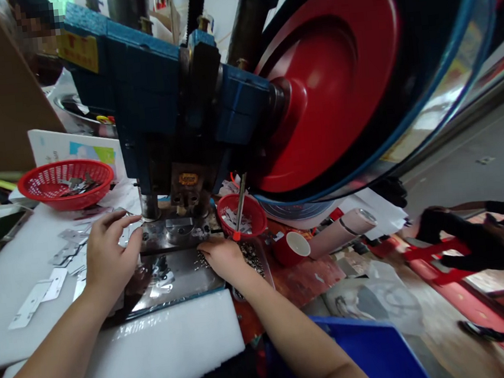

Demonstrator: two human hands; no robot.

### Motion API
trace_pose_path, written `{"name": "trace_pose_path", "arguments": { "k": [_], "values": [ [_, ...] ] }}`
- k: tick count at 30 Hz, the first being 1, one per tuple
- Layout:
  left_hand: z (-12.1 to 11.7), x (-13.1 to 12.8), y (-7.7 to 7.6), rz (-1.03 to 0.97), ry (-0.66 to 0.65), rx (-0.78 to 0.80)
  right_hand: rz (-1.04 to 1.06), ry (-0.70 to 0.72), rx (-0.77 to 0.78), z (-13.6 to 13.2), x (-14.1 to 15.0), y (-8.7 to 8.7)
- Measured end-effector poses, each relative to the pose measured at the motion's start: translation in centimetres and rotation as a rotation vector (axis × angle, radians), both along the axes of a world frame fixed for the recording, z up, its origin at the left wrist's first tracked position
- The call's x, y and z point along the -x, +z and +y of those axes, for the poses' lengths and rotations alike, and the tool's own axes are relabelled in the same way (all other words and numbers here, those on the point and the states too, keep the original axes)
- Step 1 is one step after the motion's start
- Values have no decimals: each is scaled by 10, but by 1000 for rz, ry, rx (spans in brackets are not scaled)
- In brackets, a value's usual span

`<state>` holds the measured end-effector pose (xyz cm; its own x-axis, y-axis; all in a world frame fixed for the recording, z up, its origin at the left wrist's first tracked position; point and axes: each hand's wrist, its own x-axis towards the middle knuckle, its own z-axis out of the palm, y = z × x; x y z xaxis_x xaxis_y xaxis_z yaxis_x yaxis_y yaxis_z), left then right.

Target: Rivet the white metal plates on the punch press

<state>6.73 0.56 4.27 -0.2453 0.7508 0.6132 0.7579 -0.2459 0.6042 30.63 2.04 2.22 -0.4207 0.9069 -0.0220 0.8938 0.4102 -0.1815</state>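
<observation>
Basket (65, 184) left of press (167, 102)

Glossy steel plate (176, 279) — matt white foam (160, 346), red plastic mesh basket (65, 183).

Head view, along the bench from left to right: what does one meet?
Red basket → flat metal pieces → left hand → right hand → small red bowl → red cup → pale roll.

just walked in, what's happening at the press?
A person works at a blue press with a red flywheel. Their left hand rests on flat metal pieces beside the die. The right hand lies over small parts in front of it. A red basket sits far left.
</observation>
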Motion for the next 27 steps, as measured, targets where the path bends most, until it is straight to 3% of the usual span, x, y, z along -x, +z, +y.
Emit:
{"name": "trace_pose_path", "arguments": {
  "k": [4,7,12,17,27],
  "values": [
    [-6,4,19,6,7,39,-38,29,20,2,1,7],
    [-13,13,26,117,-82,156,-44,47,27,1,1,10],
    [-31,21,4,337,-281,503,-45,18,9,-1,3,3],
    [-45,19,-20,386,-443,568,-55,-22,-18,-7,8,-2],
    [-53,33,-19,412,-307,635,366,-121,-47,-9,6,8]
  ]
}}
